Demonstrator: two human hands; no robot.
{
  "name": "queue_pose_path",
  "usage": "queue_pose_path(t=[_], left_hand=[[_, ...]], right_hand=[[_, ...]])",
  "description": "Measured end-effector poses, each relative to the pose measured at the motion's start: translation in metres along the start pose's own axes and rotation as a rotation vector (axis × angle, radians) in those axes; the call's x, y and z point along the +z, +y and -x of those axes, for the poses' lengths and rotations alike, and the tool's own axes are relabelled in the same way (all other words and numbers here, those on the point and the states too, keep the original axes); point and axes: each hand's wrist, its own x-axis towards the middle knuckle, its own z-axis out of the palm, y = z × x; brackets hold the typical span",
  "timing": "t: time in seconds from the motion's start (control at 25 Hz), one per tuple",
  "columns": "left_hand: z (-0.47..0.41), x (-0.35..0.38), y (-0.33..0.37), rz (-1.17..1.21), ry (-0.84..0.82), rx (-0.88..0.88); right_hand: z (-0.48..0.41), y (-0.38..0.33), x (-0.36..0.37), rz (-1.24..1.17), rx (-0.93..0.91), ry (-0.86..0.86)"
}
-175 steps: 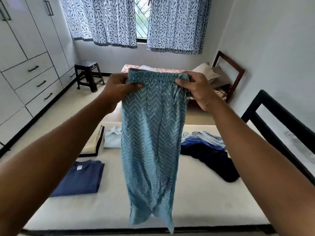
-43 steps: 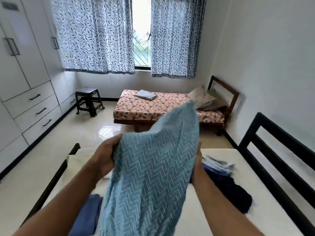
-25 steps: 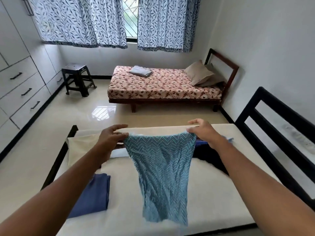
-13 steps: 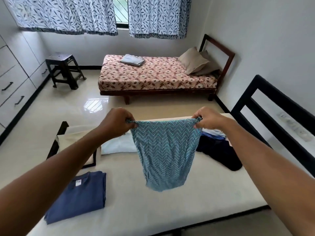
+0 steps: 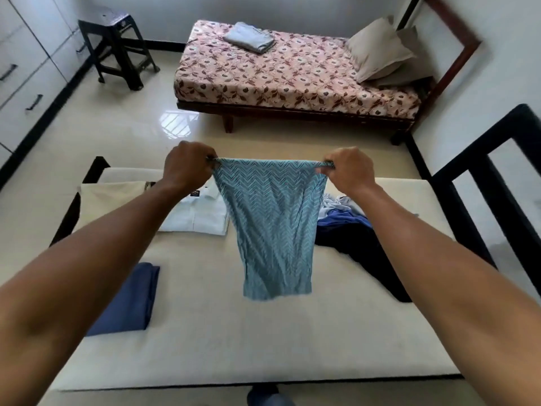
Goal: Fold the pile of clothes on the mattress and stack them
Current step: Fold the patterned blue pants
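Bedroom: a cream mattress [image 5: 263,341] with clothes laid out on it.
Left of the pants [image 5: 272,230] lie a folded blue shirt [image 5: 128,300] and a white shirt [image 5: 199,218]. The left hand [image 5: 187,168] pinches one top corner and the right hand [image 5: 348,171] the other, so the pants hang above the mattress. The unfolded pile [image 5: 351,238] lies to their right.

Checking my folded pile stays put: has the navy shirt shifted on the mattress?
No. The navy shirt still lies at the mattress's left edge, this side of the white shirt.
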Motion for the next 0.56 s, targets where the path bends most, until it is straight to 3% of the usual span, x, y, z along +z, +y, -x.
queue_pose_path(t=[0.2, 0.4, 0.56], left_hand=[[0.015, 0.011, 0.005, 0.086, 0.137, 0.057], [0.104, 0.042, -0.009, 0.209, 0.219, 0.144], [0.219, 0.099, -0.044, 0.234, -0.011, 0.174]], right_hand=[[0.013, 0.012, 0.0, -0.075, 0.001, 0.187], [0.111, 0.007, 0.047, -0.107, 0.052, 0.223], [0.232, -0.004, 0.119, -0.102, 0.084, 0.098]])
